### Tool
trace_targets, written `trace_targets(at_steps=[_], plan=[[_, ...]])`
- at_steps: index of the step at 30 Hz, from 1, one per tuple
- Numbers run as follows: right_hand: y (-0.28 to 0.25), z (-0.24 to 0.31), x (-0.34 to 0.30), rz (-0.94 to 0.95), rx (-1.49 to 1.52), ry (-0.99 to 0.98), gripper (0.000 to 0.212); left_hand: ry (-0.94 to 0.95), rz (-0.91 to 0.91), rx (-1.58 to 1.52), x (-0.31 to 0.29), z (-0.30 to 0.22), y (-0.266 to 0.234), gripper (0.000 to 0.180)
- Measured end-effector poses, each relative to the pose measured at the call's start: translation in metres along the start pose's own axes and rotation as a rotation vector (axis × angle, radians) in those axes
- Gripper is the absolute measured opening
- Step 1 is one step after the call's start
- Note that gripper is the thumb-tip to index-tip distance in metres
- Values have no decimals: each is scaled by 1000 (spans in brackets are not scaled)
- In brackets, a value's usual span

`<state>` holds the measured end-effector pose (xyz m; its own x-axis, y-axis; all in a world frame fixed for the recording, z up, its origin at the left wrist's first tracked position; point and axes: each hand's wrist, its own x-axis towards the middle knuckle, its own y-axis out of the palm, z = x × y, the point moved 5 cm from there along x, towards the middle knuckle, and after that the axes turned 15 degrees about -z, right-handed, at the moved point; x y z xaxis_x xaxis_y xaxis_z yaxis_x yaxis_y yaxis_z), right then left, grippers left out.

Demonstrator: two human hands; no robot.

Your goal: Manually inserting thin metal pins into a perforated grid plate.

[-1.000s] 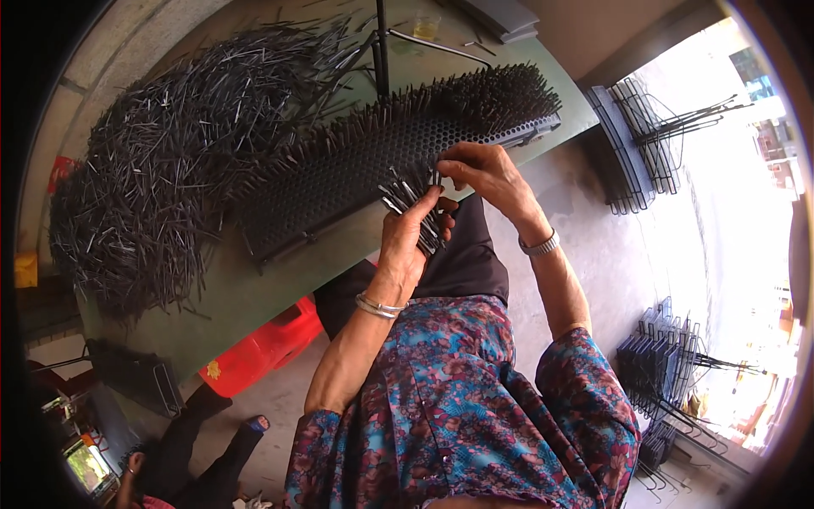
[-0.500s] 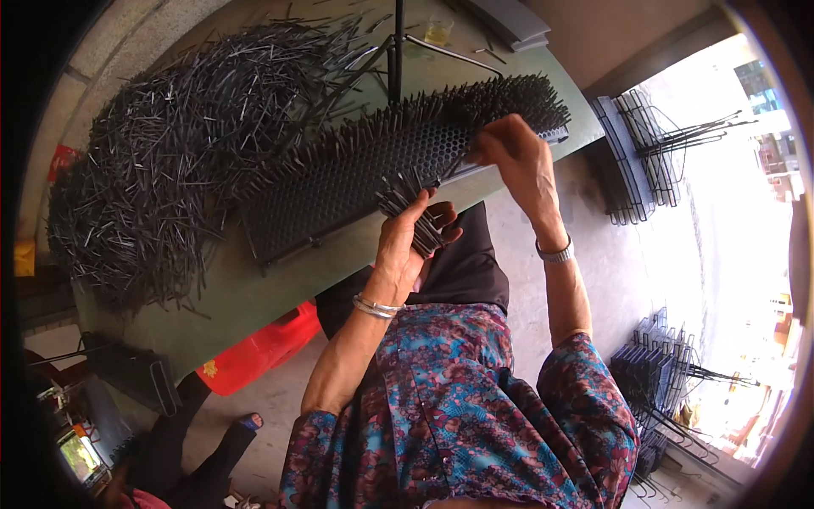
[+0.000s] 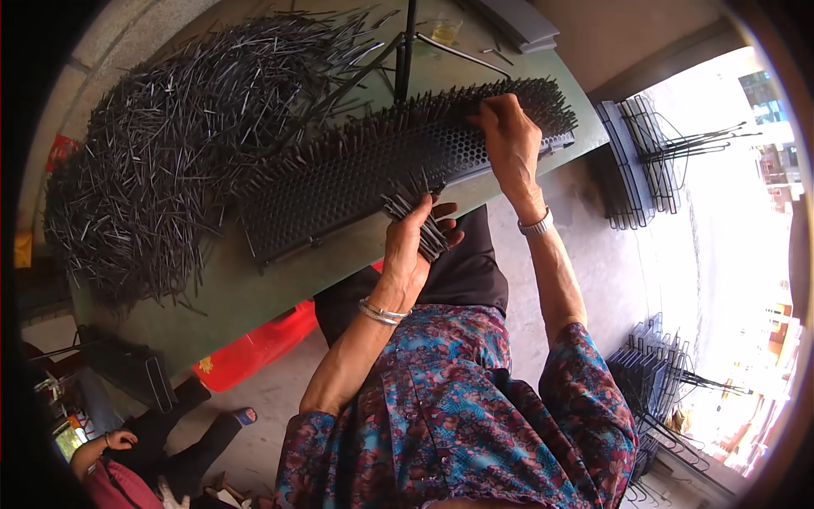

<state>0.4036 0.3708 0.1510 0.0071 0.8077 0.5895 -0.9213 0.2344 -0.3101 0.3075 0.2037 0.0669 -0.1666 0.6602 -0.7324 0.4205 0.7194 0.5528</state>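
Note:
My left hand [image 3: 411, 237] is closed around a bundle of thin dark strips [image 3: 430, 233], held just off the near edge of a long perforated black tray [image 3: 339, 191]. My right hand [image 3: 511, 140] is over the tray's right part with fingers pinched together; whatever sits in the pinch is hidden. Strips stand upright in the tray's holes [image 3: 407, 117] along its far side and thickly at its right end. The nearer holes show no strips.
A big loose heap of dark strips [image 3: 170, 161] covers the table's left. Behind the tray rise a black stand [image 3: 400, 68] and a cup of yellowish liquid [image 3: 446, 32]. Black wire racks [image 3: 632, 161] stand on the right. Another person [image 3: 127, 475] is at lower left.
My right hand has moved from the tray's near edge to over its holes. My left hand stays almost still with its bundle. The other person's arm has come into view.

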Motion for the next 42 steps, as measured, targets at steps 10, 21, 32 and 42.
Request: trace_targets(at_steps=[10, 21, 32, 42], plan=[[9, 9, 5, 62, -374, -245, 8, 61, -21, 49, -12, -11, 6, 24], [2, 13, -1, 39, -448, -251, 15, 141, -62, 115, -23, -12, 7, 25], [-5, 33, -36, 639, 59, 303, 28, 161, -41, 122, -21, -13, 5, 31], [-8, 32, -47, 658, 265, 489, 17, 98, 5, 127, -16, -9, 4, 34]])
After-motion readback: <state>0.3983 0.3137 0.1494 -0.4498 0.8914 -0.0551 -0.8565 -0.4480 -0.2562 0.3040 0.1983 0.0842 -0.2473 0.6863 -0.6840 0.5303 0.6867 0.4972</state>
